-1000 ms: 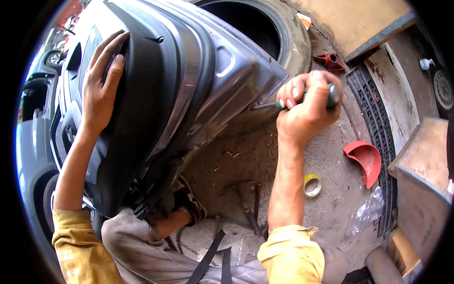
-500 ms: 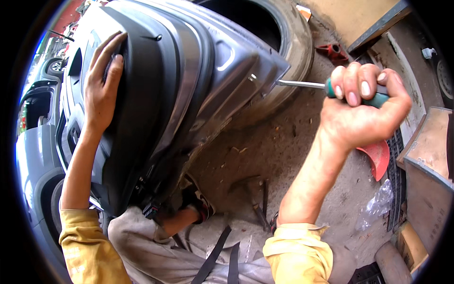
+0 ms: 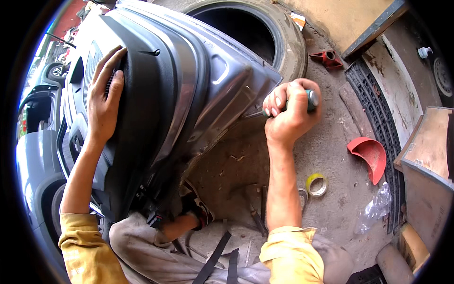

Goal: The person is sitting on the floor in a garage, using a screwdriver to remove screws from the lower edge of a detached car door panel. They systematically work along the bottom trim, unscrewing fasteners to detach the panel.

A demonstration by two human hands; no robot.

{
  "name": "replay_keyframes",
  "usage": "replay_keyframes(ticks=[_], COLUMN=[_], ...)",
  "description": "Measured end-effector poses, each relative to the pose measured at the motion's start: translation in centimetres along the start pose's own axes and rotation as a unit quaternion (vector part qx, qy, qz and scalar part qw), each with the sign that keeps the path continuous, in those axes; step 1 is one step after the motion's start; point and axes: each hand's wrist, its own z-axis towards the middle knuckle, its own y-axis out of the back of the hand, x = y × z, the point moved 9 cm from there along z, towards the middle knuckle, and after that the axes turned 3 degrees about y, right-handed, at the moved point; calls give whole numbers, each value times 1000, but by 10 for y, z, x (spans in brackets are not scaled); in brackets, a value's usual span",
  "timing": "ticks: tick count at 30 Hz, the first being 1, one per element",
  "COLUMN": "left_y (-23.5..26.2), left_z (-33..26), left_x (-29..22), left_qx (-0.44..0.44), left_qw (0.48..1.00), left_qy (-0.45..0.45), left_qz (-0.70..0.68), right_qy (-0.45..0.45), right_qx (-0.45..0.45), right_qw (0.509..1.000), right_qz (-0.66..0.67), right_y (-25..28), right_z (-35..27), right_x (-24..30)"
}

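Observation:
A car door [image 3: 222, 78] with a grey metal edge and a black trim panel [image 3: 146, 71] leans in front of me. My left hand [image 3: 102, 106] lies on the trim with its fingers stretched out, beside a speaker grille. Closed round the green handle of a screwdriver [image 3: 312, 98], my right hand [image 3: 289, 109] is close to the door's far right corner. The handle's grey end shows past my thumb. The screwdriver's shaft is hidden, so I cannot tell whether its tip touches the door.
Behind the door lies a large tyre [image 3: 293, 47]. On the ground at right are a red metal stand [image 3: 327, 59], a red curved piece [image 3: 371, 158], a yellow tape roll [image 3: 317, 184], a black slotted strip [image 3: 378, 109] and clear plastic [image 3: 376, 208]. A hammer [image 3: 257, 220] lies near my foot.
My right hand has moved left with the screwdriver, up to the door's corner, and the shaft has gone from sight. The tape roll has come into view. My left hand keeps its place.

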Motion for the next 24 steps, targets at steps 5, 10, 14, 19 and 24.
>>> replay_keyframes(ticks=[5, 10, 14, 19, 24], left_y=[1, 2, 5, 7, 5], left_z=[-1, 7, -3, 4, 0], left_x=[3, -8, 5, -5, 0], left_qx=[22, 4, 1, -1, 1], left_qw=[1000, 1000, 1000, 1000, 1000], left_qy=[14, -13, 6, -6, 2], left_qz=[5, 2, 2, 18, -9], right_qy=[99, 29, 115, 1, 87], right_qx=[61, 28, 80, -12, 79], right_qw=[993, 999, 989, 998, 987], right_qz=[11, 32, 43, 61, 109], right_y=[-3, 4, -13, 21, -5], right_z=[25, -3, 20, -24, 10], right_x=[36, -4, 61, -17, 53])
